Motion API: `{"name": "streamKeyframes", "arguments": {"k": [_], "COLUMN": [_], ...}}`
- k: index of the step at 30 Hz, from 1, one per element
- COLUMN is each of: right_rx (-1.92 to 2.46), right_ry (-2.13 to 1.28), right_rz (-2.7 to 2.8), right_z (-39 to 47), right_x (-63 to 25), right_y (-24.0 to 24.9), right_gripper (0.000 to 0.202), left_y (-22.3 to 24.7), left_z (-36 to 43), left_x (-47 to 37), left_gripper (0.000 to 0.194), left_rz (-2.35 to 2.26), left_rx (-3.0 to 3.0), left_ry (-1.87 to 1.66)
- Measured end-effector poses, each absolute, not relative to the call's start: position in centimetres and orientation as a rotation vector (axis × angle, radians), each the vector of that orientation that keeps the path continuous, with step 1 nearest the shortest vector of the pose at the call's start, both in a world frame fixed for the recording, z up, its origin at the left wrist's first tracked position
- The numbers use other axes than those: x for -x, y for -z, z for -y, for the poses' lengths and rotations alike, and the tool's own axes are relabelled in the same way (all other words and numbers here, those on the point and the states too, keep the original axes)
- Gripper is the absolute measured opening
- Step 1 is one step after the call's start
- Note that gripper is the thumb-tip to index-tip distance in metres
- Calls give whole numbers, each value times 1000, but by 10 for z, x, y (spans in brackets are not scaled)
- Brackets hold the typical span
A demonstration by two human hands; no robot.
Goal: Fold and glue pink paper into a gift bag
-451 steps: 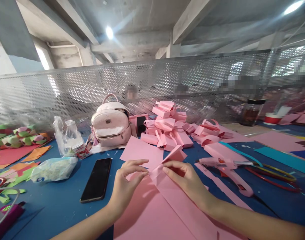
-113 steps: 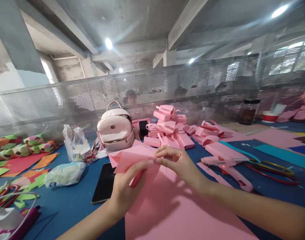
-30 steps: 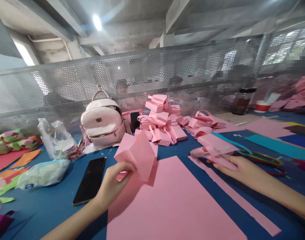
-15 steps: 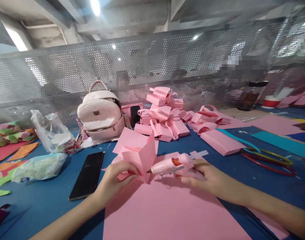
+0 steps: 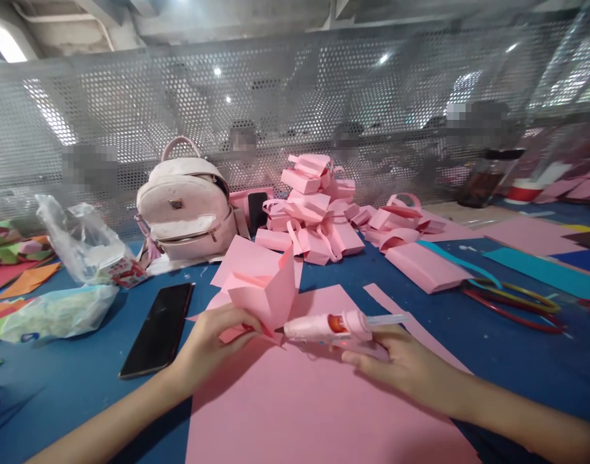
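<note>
Between thumb and fingers, my left hand point(image 5: 225, 338) pinches the lower edge of a folded pink paper piece point(image 5: 268, 293), which stands partly open. My right hand point(image 5: 396, 361) is wrapped round a pink glue gun point(image 5: 319, 327), with a clear glue stick point(image 5: 389, 319) poking out of its back. The gun's dark nozzle points left and is at the paper's bottom corner; whether it touches cannot be made out. Under both hands lies a large pink sheet point(image 5: 324, 399).
A phone point(image 5: 157, 332) lies left of the sheet, near plastic bags point(image 5: 58, 312). Behind stand a pale backpack point(image 5: 186, 209) and a heap of folded pink paper bags point(image 5: 314, 212). To the right are coloured strips point(image 5: 541, 274), hoops point(image 5: 512, 303) and a dark jar point(image 5: 483, 177).
The view has shifted slightly. The glue gun's nozzle has moved a little left along the paper's lower edge, and the gun lies more level. Both hands keep their hold.
</note>
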State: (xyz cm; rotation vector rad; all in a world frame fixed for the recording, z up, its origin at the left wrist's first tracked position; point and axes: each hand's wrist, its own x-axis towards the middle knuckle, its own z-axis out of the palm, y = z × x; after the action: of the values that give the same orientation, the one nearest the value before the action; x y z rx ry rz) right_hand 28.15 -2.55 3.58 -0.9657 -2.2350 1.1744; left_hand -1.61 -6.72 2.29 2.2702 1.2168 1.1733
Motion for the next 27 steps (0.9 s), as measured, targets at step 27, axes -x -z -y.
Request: {"name": "streamKeyframes", "arguments": {"k": [27], "right_rx": [814], "right_ry": [-509], "right_rz": [2593], "right_z": [31], "right_x": [-285], "right_y": [-29], "right_gripper": [38], "left_y": [-21], "left_z": [69], "left_x": [13], "left_gripper": [12], "left_rz": [-1233], "left_rx": [-2265], "left_ry": [-1242]}}
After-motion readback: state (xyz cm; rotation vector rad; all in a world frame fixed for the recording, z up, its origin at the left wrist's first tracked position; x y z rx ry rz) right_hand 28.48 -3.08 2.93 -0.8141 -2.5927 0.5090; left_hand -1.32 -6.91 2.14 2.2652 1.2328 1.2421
